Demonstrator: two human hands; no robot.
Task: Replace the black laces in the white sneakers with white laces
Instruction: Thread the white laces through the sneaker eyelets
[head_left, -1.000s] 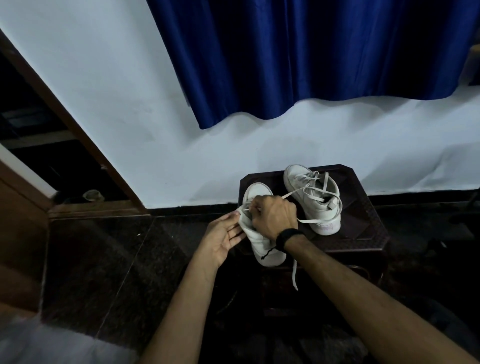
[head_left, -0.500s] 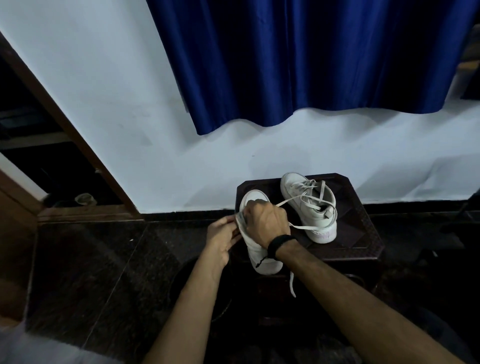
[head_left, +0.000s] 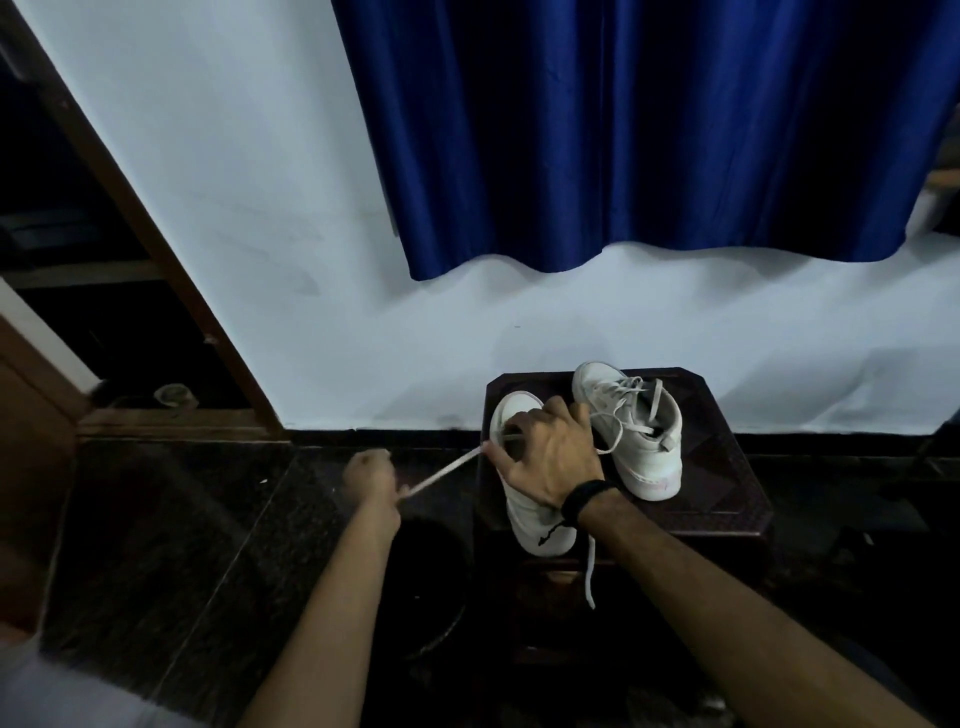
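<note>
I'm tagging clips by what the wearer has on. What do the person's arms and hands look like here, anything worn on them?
Both forearms are bare, with no sleeves reaching into view. The right hand has a black band around its wrist, like a watch strap or fitness band; its face is not visible. The left hand and its wrist show no band. No gloves; any rings are too small to tell.

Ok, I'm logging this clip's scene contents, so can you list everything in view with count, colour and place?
sneakers: 2, white, side by side on the stool
white lace: 1, white, pulled taut from the left sneaker toward the left hand
stool: 1, dark brown, against the wall
curtain: 1, blue, hanging above the stool
wall: 1, white, behind everything
door frame: 1, brown, far left
wristband: 1, black, right wrist
left hand: 1, fisted on the lace
right hand: 1, pressing the left sneaker
</note>
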